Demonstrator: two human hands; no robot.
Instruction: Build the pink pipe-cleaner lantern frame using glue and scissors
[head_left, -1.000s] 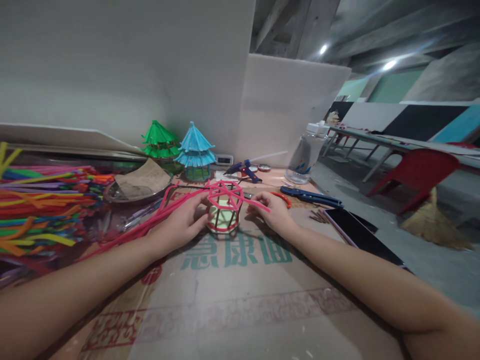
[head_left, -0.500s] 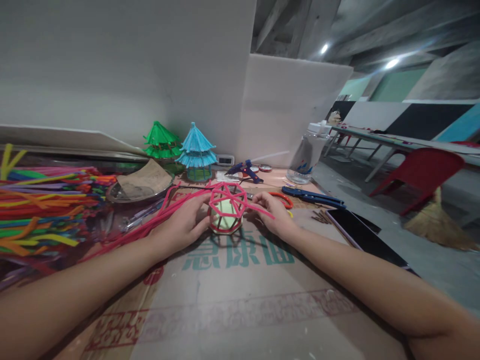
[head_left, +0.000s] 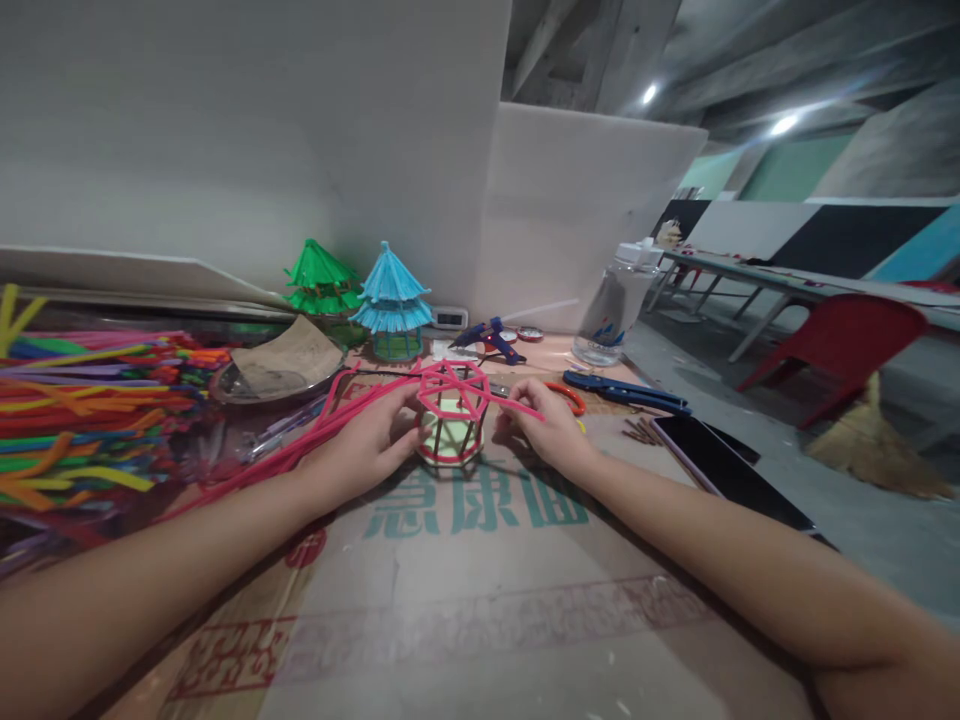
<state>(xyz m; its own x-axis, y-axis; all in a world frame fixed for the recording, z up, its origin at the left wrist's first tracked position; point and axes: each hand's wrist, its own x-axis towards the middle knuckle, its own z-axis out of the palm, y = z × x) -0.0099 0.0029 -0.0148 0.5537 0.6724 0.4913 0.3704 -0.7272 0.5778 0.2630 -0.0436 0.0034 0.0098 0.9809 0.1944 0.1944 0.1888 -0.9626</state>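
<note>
A small pavilion frame (head_left: pixel 452 392) stands on the cardboard between my hands. Its top is a pink pipe-cleaner ring with spokes, brown posts rise below, and the base is pale green with a red rim. My left hand (head_left: pixel 381 432) is closed at the frame's left side, thumb and fingers against it. To the right, a pink pipe cleaner (head_left: pixel 516 404) runs out from the ring. My right hand (head_left: pixel 546 425) pinches this strip, fingertips a little apart from the posts. A bundle of pink pipe cleaners (head_left: pixel 330 420) lies beneath and behind my left wrist.
Green (head_left: pixel 319 275) and blue (head_left: pixel 391 295) model pavilions stand at the back. Nearby are a glue gun (head_left: pixel 491 340), a water jug (head_left: pixel 609 305), orange-handled scissors (head_left: pixel 574 397), blue pliers (head_left: pixel 626 391) and a phone (head_left: pixel 727 470). Colourful pipe cleaners (head_left: pixel 90 420) fill the left.
The frame has tipped from leaning toward me to nearly upright, so its top ring looks flatter. The pink strip's free end has shifted slightly up and left. Both hands stay close by.
</note>
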